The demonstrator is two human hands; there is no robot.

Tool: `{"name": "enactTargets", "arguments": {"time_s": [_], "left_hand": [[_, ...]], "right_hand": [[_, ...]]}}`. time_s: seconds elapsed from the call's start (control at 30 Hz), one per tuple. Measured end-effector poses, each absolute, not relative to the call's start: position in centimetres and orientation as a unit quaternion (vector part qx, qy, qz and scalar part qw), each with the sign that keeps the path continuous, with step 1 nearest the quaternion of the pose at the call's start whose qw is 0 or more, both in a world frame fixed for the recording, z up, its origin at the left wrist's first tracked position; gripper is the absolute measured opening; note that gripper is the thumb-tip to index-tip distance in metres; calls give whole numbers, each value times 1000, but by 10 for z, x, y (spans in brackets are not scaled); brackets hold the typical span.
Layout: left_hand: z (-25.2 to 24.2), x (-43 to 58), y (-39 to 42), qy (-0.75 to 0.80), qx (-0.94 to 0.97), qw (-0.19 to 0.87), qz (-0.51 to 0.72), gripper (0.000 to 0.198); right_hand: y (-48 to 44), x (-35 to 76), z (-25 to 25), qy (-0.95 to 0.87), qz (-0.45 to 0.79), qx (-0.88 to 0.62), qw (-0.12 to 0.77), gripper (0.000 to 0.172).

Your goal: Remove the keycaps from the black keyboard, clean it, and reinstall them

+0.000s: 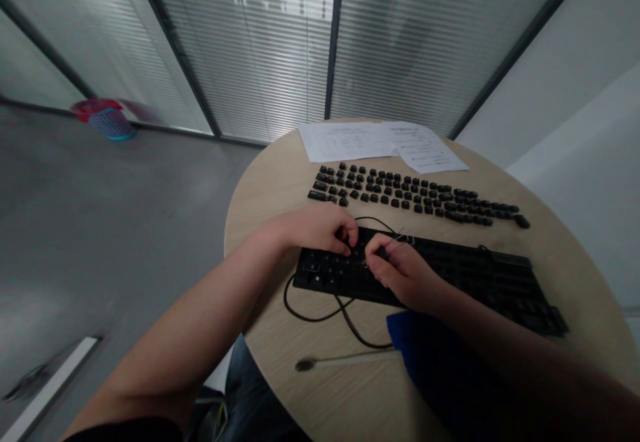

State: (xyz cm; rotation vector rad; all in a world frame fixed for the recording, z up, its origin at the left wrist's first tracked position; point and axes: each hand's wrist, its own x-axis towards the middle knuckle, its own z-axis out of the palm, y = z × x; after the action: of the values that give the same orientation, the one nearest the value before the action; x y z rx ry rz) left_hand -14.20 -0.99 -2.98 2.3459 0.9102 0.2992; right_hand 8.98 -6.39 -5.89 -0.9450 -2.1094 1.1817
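A black keyboard (pixel 465 279) lies on the round wooden table (pixel 550 242) with its keycaps taken off. The loose keycaps (pixel 410 192) are laid out in rows behind it. My left hand (pixel 315 229) rests on the keyboard's left end with its fingers curled and pressing down on it. My right hand (pixel 400 272) is closed in a pinch on a thin wire keycap puller (pixel 400 237) over the keyboard's left part. The keyboard's black cable (pixel 325 315) loops off the front left.
Paper sheets (pixel 380 141) lie at the table's far edge. A dark blue cloth (pixel 425 355) and a small brush (pixel 340 361) lie at the near edge. A red and blue basket (pixel 107 119) stands on the floor by the glass wall.
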Motion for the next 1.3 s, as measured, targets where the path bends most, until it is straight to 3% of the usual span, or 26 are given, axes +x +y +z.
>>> {"name": "enactTargets", "arguments": {"time_s": [0.43,0.73,0.93,1.07,1.3], "left_hand": [[-27,-139,-14,364,877,297,106,6],[-27,-141,-13,362,880,289,105,6],[-27,-141,-13,369,877,292,99,5],[-27,-145,-12,343,871,329,125,1],[-16,-147,-18,303,837,401,214,20]], "right_hand": [[-68,86,-49,-879,325,-285,200,14],[-69,95,-60,-855,329,-283,282,15],[-71,99,-74,-759,415,-327,380,22],[-70,98,-75,-762,390,-330,399,20],[-68,92,-74,-740,340,-368,448,17]]}}
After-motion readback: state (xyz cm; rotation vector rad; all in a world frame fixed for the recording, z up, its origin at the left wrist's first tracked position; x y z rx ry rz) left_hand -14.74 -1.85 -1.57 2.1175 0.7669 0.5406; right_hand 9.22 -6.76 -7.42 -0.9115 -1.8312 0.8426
